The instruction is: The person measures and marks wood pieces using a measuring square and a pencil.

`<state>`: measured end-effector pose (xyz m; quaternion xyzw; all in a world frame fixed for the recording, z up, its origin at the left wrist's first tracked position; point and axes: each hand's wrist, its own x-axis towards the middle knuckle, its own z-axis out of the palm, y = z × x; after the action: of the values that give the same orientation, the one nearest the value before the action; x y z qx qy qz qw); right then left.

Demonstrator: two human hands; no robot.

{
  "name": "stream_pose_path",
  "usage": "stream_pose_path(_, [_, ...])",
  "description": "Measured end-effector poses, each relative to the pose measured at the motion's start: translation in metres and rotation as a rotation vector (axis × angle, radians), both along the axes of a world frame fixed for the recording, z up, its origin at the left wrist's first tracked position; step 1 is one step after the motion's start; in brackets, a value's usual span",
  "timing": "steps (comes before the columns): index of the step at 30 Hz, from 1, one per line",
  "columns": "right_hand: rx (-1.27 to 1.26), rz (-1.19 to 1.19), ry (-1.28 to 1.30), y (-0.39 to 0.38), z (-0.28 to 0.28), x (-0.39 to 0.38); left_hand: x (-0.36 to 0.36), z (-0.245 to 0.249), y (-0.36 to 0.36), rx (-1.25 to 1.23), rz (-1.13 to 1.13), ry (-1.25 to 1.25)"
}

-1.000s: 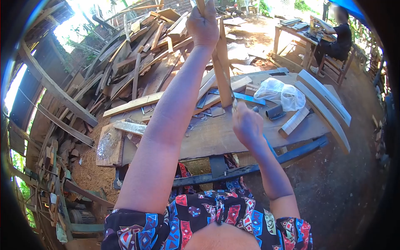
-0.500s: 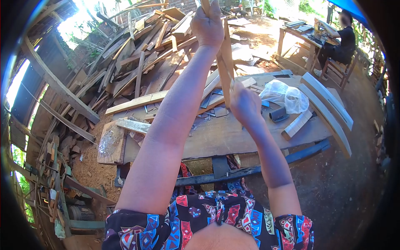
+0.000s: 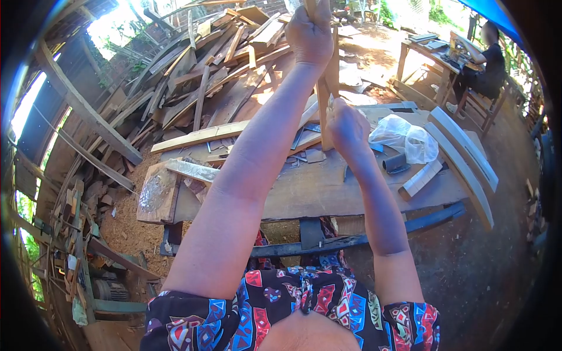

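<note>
My left hand (image 3: pixel 310 38), high in the view, is closed around the upper part of a narrow wooden board (image 3: pixel 326 96) that stands upright. The board's lower end comes down over the workbench top (image 3: pixel 304 187). Lower down, my right hand (image 3: pixel 348 126) is a closed fist against the board's right side. A small pale tip shows at its fingers, but I cannot make out what it belongs to. Close to this hand lie a clear plastic bag (image 3: pixel 404 137) and a dark short tube (image 3: pixel 396 163). Small offcuts (image 3: pixel 307 156) are scattered behind the board's foot.
A large heap of scrap wood (image 3: pixel 193 82) rises behind the bench. Long pale strips (image 3: pixel 465 158) lie on the bench's right side, and a wooden block (image 3: pixel 157 196) sits at its left end. Another person (image 3: pixel 489 64) sits at a table (image 3: pixel 430 52) back right.
The view has shifted slightly. My left hand and the board appear a little further right. My right hand stays at the board and is less blurred, its wrist turned somewhat.
</note>
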<state>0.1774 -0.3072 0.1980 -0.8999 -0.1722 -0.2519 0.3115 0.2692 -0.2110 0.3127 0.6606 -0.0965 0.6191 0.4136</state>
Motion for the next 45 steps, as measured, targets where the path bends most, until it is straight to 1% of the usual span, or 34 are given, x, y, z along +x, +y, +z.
stream_pose_path(2, [-0.028, 0.011, 0.026, -0.007, -0.008, -0.018, 0.001, 0.001, 0.008, -0.06, -0.07, -0.015])
stream_pose_path(3, [-0.055, 0.022, 0.057, -0.013, -0.014, -0.032, -0.001, 0.002, 0.011, -0.064, -0.069, -0.014])
stream_pose_path(5, [-0.07, 0.029, 0.12, -0.024, -0.029, -0.059, -0.007, 0.005, 0.015, -0.149, -0.196, 0.048])
stream_pose_path(6, [-0.076, 0.032, 0.117, -0.029, -0.034, -0.069, -0.005, 0.004, 0.017, -0.154, -0.193, 0.044])
stream_pose_path(8, [-0.048, 0.025, 0.164, -0.033, -0.042, -0.081, 0.002, 0.003, 0.019, -0.1, -0.06, 0.008])
stream_pose_path(12, [-0.078, 0.039, 0.176, -0.032, -0.032, -0.067, 0.001, 0.003, 0.018, -0.129, -0.064, -0.02])
stream_pose_path(14, [-0.072, 0.028, 0.094, -0.022, -0.024, -0.041, -0.014, 0.005, 0.012, -0.168, -0.224, 0.108])
stream_pose_path(15, [-0.053, 0.017, 0.059, -0.013, -0.014, -0.026, -0.013, 0.004, 0.006, -0.164, -0.22, 0.113])
stream_pose_path(17, [-0.03, 0.021, 0.028, -0.001, -0.001, -0.008, -0.008, 0.0, -0.006, 0.013, -0.02, -0.007])
stream_pose_path(19, [-0.02, -0.032, 0.015, 0.0, 0.002, -0.001, -0.006, 0.001, 0.0, 0.023, -0.011, -0.02])
stream_pose_path(20, [-0.025, -0.032, 0.019, -0.004, -0.003, -0.006, -0.004, 0.001, 0.001, 0.032, -0.014, -0.036])
stream_pose_path(23, [-0.072, 0.001, 0.074, -0.019, -0.023, -0.045, -0.002, 0.002, 0.009, -0.046, -0.041, 0.004])
stream_pose_path(24, [-0.032, 0.014, 0.139, -0.024, -0.027, -0.06, -0.001, 0.003, 0.01, -0.086, -0.062, 0.012])
stream_pose_path(25, [0.01, 0.03, 0.202, -0.028, -0.031, -0.071, 0.004, 0.003, 0.014, -0.04, 0.06, -0.001])
stream_pose_path(28, [-0.032, 0.009, 0.137, -0.038, -0.043, -0.087, 0.011, 0.002, 0.016, -0.065, 0.103, -0.03])
stream_pose_path(29, [-0.033, 0.011, 0.139, -0.037, -0.04, -0.087, 0.011, 0.001, 0.019, -0.065, 0.106, -0.028])
stream_pose_path(31, [-0.081, 0.027, 0.184, -0.035, -0.03, -0.083, 0.005, 0.002, 0.023, -0.083, -0.063, -0.002])
stream_pose_path(32, [-0.085, 0.027, 0.185, -0.033, -0.029, -0.075, 0.001, 0.002, 0.023, -0.086, -0.063, -0.001])
stream_pose_path(34, [-0.104, 0.01, 0.095, -0.022, -0.026, -0.051, -0.008, 0.003, 0.02, -0.105, -0.068, 0.053])
stream_pose_path(35, [-0.099, 0.013, 0.097, -0.015, -0.019, -0.037, -0.008, 0.001, 0.016, -0.1, -0.065, 0.056])
stream_pose_path(37, [-0.06, 0.012, 0.018, -0.001, -0.006, -0.016, -0.006, -0.003, 0.006, 0.054, 0.105, -0.062])
stream_pose_path(38, [-0.059, 0.017, 0.015, 0.0, -0.005, -0.016, -0.007, -0.001, 0.008, 0.055, 0.11, -0.065])
stream_pose_path(40, [-0.046, -0.008, 0.032, -0.003, -0.005, -0.02, -0.012, 0.001, 0.009, -0.036, -0.031, -0.009])
stream_pose_path(41, [-0.046, -0.011, 0.028, -0.006, -0.009, -0.025, -0.003, 0.0, 0.016, -0.028, 0.065, 0.049])
stream_pose_path(42, [-0.051, 0.005, 0.066, -0.01, -0.017, -0.037, 0.0, 0.002, 0.019, -0.029, 0.064, 0.047])
stream_pose_path(44, [-0.048, 0.03, 0.135, -0.02, -0.034, -0.064, 0.002, 0.001, 0.024, -0.073, -0.01, -0.043])
stream_pose_path(45, [-0.036, 0.037, 0.156, -0.025, -0.039, -0.075, 0.002, 0.002, 0.024, -0.088, -0.009, -0.038])
